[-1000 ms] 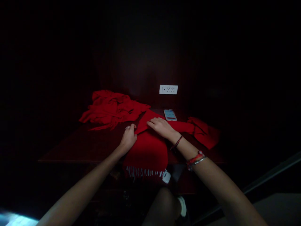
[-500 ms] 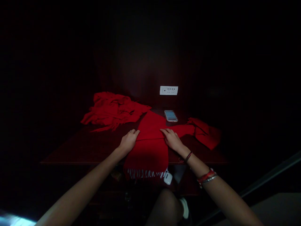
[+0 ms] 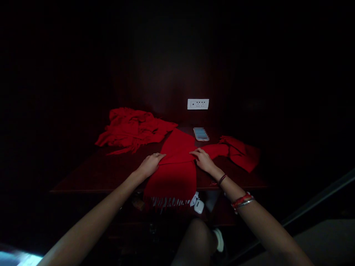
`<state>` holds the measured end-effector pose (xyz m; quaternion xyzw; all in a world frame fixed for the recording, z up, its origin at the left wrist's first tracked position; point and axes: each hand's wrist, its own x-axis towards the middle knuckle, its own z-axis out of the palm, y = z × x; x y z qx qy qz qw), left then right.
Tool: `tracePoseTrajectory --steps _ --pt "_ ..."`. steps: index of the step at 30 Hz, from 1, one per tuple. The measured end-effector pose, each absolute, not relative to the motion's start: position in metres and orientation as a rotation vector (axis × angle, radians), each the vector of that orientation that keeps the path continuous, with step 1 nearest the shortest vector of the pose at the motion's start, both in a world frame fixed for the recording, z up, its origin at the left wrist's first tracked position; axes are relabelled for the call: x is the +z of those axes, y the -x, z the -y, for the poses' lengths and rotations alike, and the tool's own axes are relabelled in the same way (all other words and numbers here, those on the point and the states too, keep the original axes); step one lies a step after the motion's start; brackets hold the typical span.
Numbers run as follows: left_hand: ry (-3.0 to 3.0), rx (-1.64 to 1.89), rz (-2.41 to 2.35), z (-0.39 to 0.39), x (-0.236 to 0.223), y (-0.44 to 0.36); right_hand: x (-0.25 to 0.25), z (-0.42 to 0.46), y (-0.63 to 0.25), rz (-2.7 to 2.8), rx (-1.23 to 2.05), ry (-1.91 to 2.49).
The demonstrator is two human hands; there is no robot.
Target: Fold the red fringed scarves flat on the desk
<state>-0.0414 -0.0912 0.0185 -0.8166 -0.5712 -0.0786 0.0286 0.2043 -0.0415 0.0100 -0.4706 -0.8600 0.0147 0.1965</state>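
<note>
A red fringed scarf (image 3: 172, 181) lies across the dark table, its fringed end hanging over the front edge. A folded strip of it crosses over the hanging part. My left hand (image 3: 151, 163) is closed on the left end of that fold, thumb and fingers pinched together. On the other side, my right hand (image 3: 204, 159) pinches the fold's right end. From there the cloth runs right into a bunched red part (image 3: 242, 153). A crumpled heap of red fringed cloth (image 3: 133, 127) sits at the back left; whether it joins the scarf I cannot tell.
A phone (image 3: 201, 134) lies at the back of the table (image 3: 94, 173), below a white wall socket (image 3: 198, 104). Under the front edge, a small white case (image 3: 199, 206) shows beside the fringe. My knee (image 3: 195, 236) is below. The surroundings are very dark.
My right hand has moved right and down from the middle of the cloth to the fold's right end. My left hand shifted slightly down, and the fold now lies flatter and straighter.
</note>
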Motion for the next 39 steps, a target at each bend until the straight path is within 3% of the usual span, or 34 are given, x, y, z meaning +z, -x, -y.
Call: tracePoseTrajectory --steps 15,22,29,39 --pt "2.844 0.157 1.749 0.106 0.035 0.048 0.011 0.05 -0.199 2.477 -0.2 1.336" --pt "2.687 -0.259 1.647 0.063 0.037 0.014 0.013 0.018 -0.212 2.41 0.057 1.129" --pt "2.797 -0.102 1.645 0.017 0.009 0.009 0.009 -0.01 -0.236 2.259 0.21 1.204" --pt "2.879 -0.212 1.668 0.011 0.013 0.022 0.019 -0.004 -0.255 2.334 0.002 1.045"
